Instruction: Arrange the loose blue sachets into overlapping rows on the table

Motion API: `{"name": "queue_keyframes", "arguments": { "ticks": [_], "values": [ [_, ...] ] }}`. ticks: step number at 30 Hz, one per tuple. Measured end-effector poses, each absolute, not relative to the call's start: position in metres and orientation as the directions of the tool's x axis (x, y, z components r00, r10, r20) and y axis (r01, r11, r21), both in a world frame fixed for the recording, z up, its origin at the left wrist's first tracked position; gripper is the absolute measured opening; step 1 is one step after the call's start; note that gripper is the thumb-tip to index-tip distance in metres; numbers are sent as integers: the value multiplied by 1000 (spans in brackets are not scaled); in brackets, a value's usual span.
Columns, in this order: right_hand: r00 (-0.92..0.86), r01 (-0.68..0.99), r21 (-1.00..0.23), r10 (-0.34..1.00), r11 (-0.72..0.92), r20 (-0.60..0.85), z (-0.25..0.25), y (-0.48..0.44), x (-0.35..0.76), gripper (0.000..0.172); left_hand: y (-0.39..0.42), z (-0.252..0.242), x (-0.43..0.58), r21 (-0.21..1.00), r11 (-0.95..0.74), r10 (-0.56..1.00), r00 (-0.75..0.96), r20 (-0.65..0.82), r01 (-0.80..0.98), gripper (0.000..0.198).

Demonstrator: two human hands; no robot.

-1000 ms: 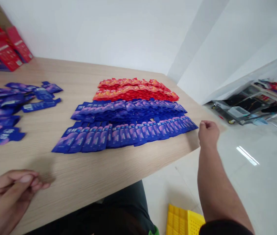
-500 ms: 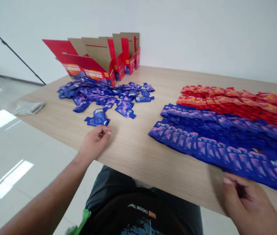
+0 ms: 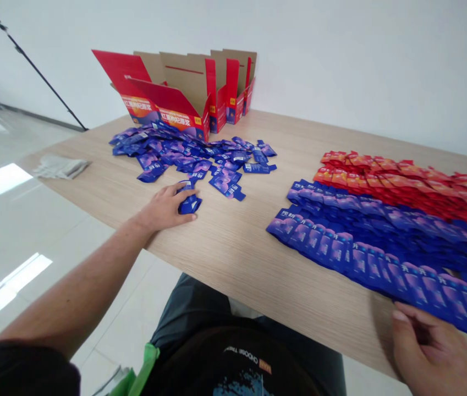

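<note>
My left hand (image 3: 165, 209) rests on the table and grips a crumpled blue sachet (image 3: 190, 204) just in front of a loose pile of blue-purple sachets (image 3: 187, 154). My right hand (image 3: 433, 352) is at the table's near edge, against the lower edge of neat overlapping rows of blue sachets (image 3: 365, 242). Nothing shows in its curled fingers. Rows of red-orange sachets (image 3: 406, 187) lie beyond the blue rows.
Opened red-and-cardboard cartons (image 3: 175, 91) stand at the far edge of the light wood table (image 3: 233, 258). A folded grey cloth (image 3: 60, 166) lies at its left end. A black pole leans by the wall, and a glossy tiled floor lies left.
My view has swung left from the sachet rows to the pile and cartons. My left hand has come forward and closed on the blue sachet, shifting it right; my right hand has moved to the rows' near edge.
</note>
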State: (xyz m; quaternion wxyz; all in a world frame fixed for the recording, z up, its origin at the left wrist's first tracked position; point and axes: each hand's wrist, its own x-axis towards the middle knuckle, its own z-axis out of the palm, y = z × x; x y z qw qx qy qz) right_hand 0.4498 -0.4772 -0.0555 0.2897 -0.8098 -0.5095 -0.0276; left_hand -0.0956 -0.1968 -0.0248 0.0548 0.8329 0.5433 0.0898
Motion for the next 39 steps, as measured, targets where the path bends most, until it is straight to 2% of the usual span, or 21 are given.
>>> {"name": "queue_keyframes", "arguments": {
  "ticks": [3, 7, 12, 14, 17, 21, 24, 27, 30, 34, 36, 39],
  "values": [
    [506, 834, -422, 796, -355, 331, -55, -475, 450, 45, -217, -23, -78, 182, -487, 873, 473, 117, 854, 78],
    [457, 868, -397, 792, -297, 405, -52, -471, 439, 46, -261, -22, -45, 247, -649, 758, 638, 135, 719, 74],
    [219, 919, -394, 844, -10, 490, -48, -459, 406, 36, -290, -29, -9, 278, -811, 581, 764, 282, 514, 42],
    [118, 913, -393, 850, 111, 514, -46, -450, 387, 29, -289, -31, -3, 252, -827, 562, 742, 366, 502, 33],
    [40, 882, -419, 850, 217, 525, -39, -436, 360, 21, -281, -31, -2, 242, -797, 599, 674, 433, 553, 32],
    [-54, 839, -439, 852, 321, 521, -29, -419, 334, 15, -270, -20, 0, 327, -711, 703, 621, 345, 623, 35],
    [-105, 806, -460, 855, 372, 508, -27, -411, 321, 13, -261, -12, 6, 391, -662, 745, 621, 245, 640, 49],
    [-118, 786, -486, 864, 382, 489, -30, -409, 313, 12, -253, -8, 17, 404, -622, 767, 627, 139, 671, 59],
    [-119, 780, -496, 870, 380, 479, -34, -409, 310, 11, -249, -5, 33, 355, -611, 772, 632, 69, 707, 66],
    [-96, 781, -512, 880, 357, 466, -37, -410, 312, 11, -245, 1, 54, 219, -639, 756, 654, 2, 738, 68],
    [-82, 780, -522, 884, 345, 461, -36, -411, 312, 11, -242, 3, 60, 143, -645, 757, 654, -21, 751, 60],
    [-68, 776, -539, 894, 326, 442, -36, -411, 312, 12, -235, 2, 58, 39, -628, 777, 629, -24, 778, 37]
  ]
}}
